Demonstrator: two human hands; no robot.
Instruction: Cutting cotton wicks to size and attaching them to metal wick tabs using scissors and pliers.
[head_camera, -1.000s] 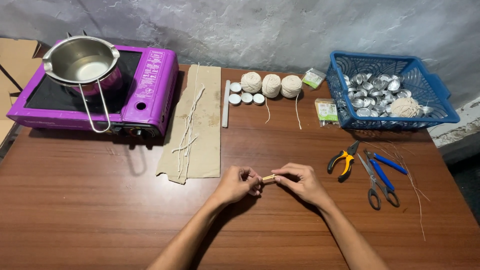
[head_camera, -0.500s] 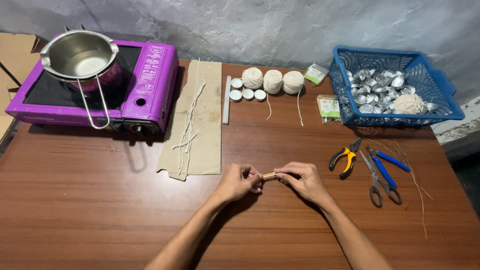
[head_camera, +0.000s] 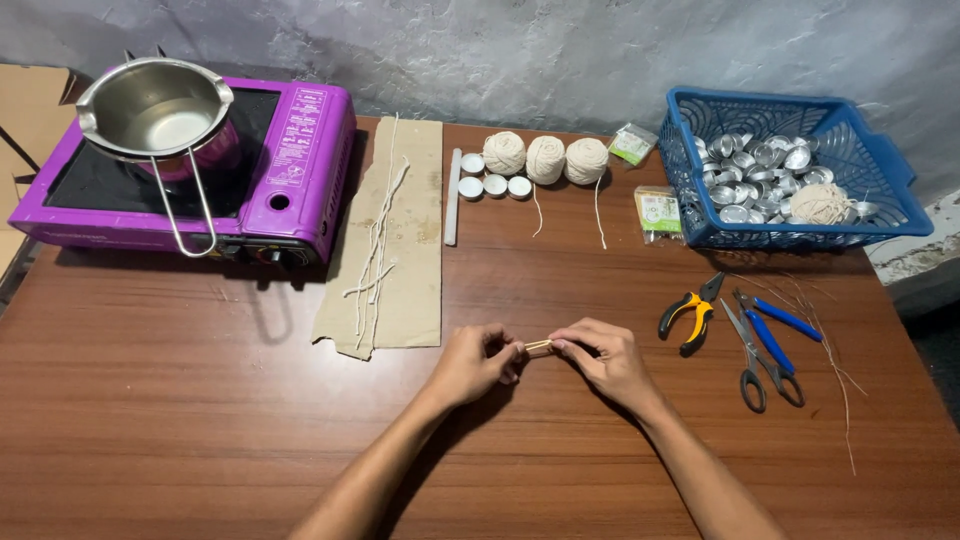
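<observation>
Just above the wooden table, my left hand and my right hand meet at the middle. Between their fingertips they pinch a small tan stick-like piece, one hand at each end. Most of the piece is hidden by my fingers. A strip of brown cardboard with several white wick strings lies just up and left of my left hand.
A purple portable stove with a steel pot stands at the back left. Three balls of cream twine and small white tealights sit at the back middle. At the right lie a blue basket of metal cups, yellow-handled pliers, scissors and blue-handled pliers.
My two hands stay together on the small piece with only slight finger movement. The view has shifted a little.
</observation>
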